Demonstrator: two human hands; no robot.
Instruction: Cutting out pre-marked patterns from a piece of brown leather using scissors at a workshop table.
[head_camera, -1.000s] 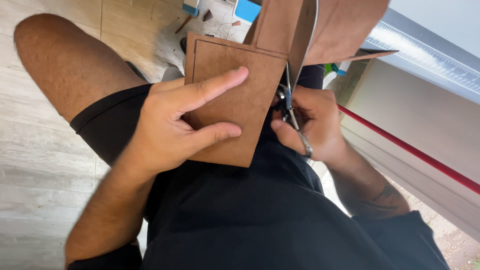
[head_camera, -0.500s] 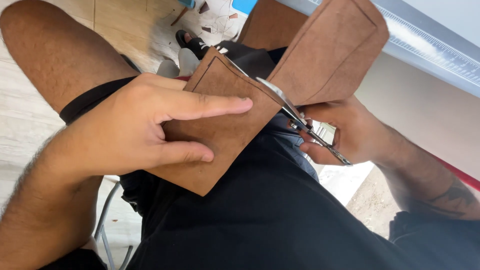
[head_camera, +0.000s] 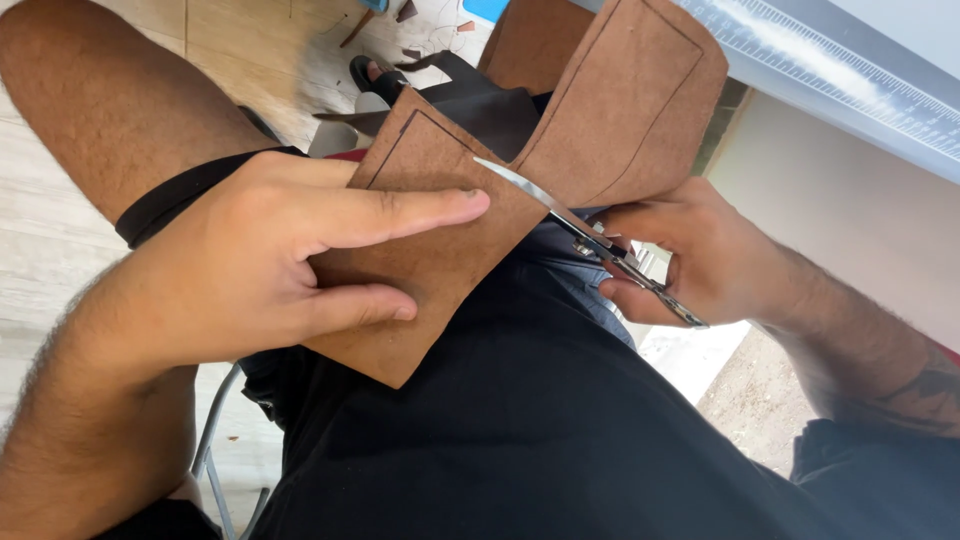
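Leather sheet (head_camera: 440, 250), one brown piece with a drawn outline, sits over the person's lap on black shorts (head_camera: 520, 430), not on any table. Left hand (head_camera: 250, 270) pinches its near flap, fingers flat on top. Right hand (head_camera: 700, 250) grips one pair of scissors (head_camera: 590, 240), blades in the cut. Further out: pale wood floor (head_camera: 60, 230) with scraps, one sandal (head_camera: 370, 80), and a white bench edge (head_camera: 850, 80) top right.

Brown leather sheet (head_camera: 440, 240), marked with a dark outline, bends upward over the lap; open scissors (head_camera: 590, 240) bite its fold.
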